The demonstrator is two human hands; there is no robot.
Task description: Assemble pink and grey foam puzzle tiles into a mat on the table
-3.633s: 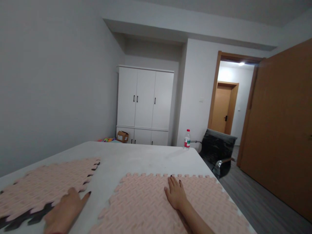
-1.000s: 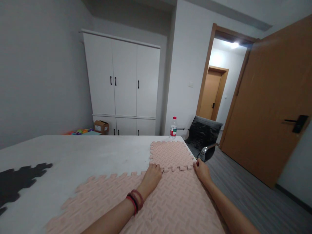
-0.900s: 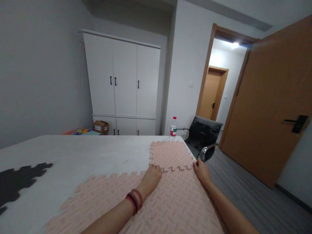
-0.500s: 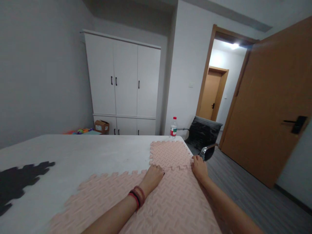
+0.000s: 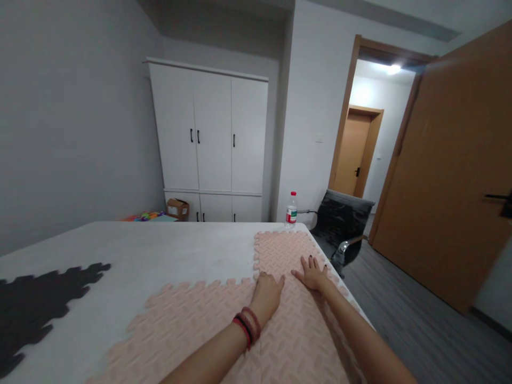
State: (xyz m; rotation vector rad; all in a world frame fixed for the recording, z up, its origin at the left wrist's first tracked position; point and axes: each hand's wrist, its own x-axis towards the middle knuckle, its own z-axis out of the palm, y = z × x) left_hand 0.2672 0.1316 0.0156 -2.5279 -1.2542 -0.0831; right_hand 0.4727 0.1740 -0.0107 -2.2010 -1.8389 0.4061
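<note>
Pink interlocking foam mats [image 5: 296, 330] lie on the white table, with toothed edges and a woven-looking texture. A smaller pink foam mat [image 5: 280, 248] lies beyond them, meeting the nearer one along a seam at my hands. My left hand [image 5: 267, 294], with red and dark bands on its wrist, rests on the seam's left end. Its fingers are curled in, the thumb sticks out to the right, and nothing shows in its grasp. Just right of it, my right hand [image 5: 314, 276] lies palm down with fingers spread across the seam, close to the table's right edge.
A dark grey foam mat [image 5: 36, 304] lies on the table [image 5: 180, 250] at the left. A water bottle [image 5: 292, 210] with a red cap stands at the far right corner. Beyond that edge is a black chair [image 5: 342, 221]. A white cabinet [image 5: 212, 133] and cardboard box [image 5: 178, 208] are behind.
My right hand has moved from gripping the mat's right edge inward onto the mat, its fingers now spread. My left hand stays at the seam, its thumb now stretched out. The view has turned slightly left.
</note>
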